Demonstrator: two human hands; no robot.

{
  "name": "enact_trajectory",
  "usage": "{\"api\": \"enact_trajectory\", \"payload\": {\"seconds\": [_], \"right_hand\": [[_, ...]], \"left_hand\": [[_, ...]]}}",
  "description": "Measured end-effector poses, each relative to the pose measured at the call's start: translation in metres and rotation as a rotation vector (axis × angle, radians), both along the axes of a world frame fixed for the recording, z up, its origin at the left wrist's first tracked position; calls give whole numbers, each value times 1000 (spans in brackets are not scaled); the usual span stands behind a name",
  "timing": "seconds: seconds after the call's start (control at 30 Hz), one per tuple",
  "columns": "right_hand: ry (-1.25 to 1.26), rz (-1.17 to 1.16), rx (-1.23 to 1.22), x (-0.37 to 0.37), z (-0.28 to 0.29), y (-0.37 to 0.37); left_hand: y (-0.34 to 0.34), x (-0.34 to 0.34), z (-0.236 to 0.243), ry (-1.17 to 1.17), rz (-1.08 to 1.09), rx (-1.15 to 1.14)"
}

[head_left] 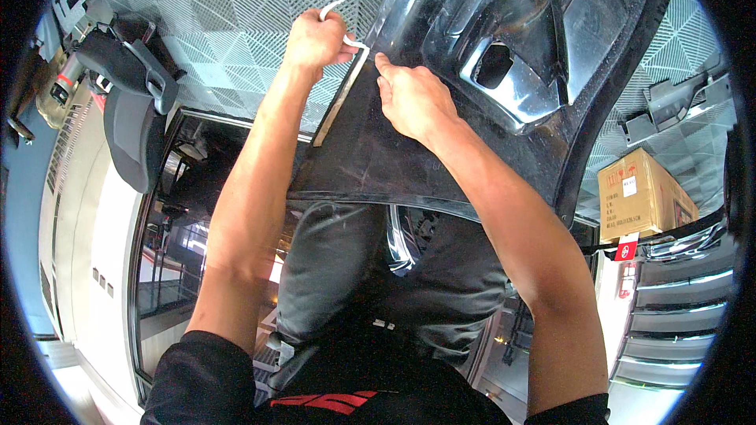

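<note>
Pinching a thin white strip [346, 41] between curled fingers, the left hand [316, 38] sits at the upper middle of the view, closed tightly around the strip's loose end, which curls up and away to the left. From that grip the strip runs down along the left edge of a large glossy black panel [472, 79], where it lies flat as a pale band against the dark surface. The right hand [411, 98] rests just beside it on the panel, fingers mostly together and extended, the fingertips pressing on the panel near the point where the strip lifts off; it grasps nothing. The panel leans across the person's lap, its lower edge over the grey trousers [339, 267], and its upper part shows moulded recesses and an opening. Beneath everything lies a floor of grey grid tiles [236, 16]. To the left stands a dark grey moulded part [134, 110], well apart from the hands. On the right, a brown cardboard box [642, 193] sits near the panel's far edge.
</note>
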State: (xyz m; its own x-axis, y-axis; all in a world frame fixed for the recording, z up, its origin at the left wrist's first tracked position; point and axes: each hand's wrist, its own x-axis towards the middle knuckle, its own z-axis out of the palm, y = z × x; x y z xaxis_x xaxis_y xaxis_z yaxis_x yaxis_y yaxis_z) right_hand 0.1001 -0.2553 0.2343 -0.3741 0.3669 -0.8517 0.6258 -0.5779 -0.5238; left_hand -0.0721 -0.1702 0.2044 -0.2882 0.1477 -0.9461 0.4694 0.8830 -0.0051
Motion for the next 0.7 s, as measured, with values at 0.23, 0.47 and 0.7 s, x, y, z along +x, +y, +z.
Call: {"api": "enact_trajectory", "payload": {"seconds": [0.23,0.47,0.7], "right_hand": [[34,14,-56,6,9,2],[88,-386,35,24,-5,-19],[71,-455,-12,9,-19,-31]], "left_hand": [[-4,2,-1,38,2,89],[-14,0,-7,37,-228,47],[1,-9,-2,-122,-377,-159]]}}
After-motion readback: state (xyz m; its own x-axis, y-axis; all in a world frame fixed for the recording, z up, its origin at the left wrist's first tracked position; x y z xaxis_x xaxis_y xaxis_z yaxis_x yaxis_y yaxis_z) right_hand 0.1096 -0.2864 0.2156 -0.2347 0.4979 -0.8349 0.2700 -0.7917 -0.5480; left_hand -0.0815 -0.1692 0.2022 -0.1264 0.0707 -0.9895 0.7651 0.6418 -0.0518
